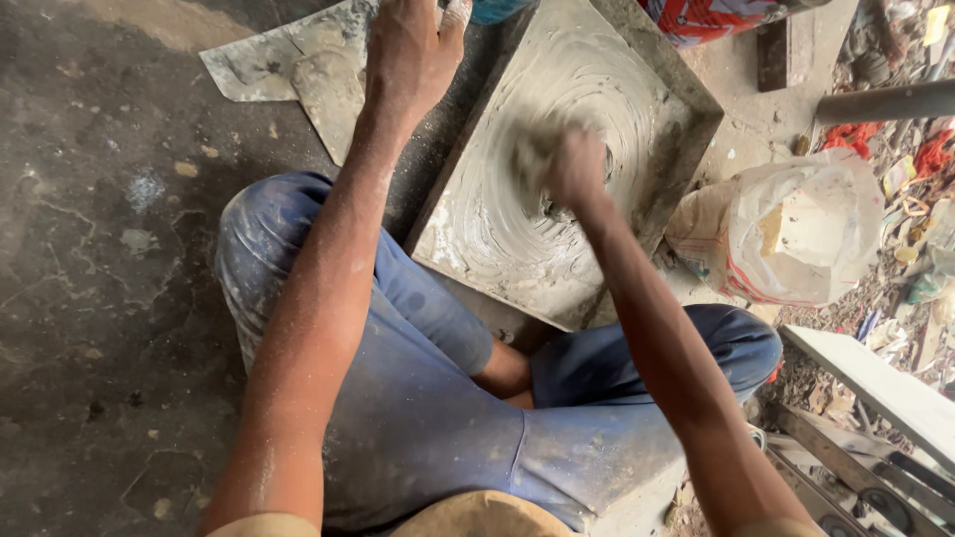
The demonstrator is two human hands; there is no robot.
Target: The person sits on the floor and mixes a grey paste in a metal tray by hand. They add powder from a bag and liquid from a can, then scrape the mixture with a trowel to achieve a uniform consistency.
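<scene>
square slab (557,219) lies flat on the floor before the knees, one corner toward them, coated in swirled grey paste. right hand (569,167), blurred, closed on a rag. left hand (410,50) grips its far corner. white sack (796,234) beside holds pale powder.

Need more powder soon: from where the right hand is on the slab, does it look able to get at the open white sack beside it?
Probably yes. The right hand is on the square slab, and the white sack stands open just past the slab's right edge, with nothing visible between them.
</scene>
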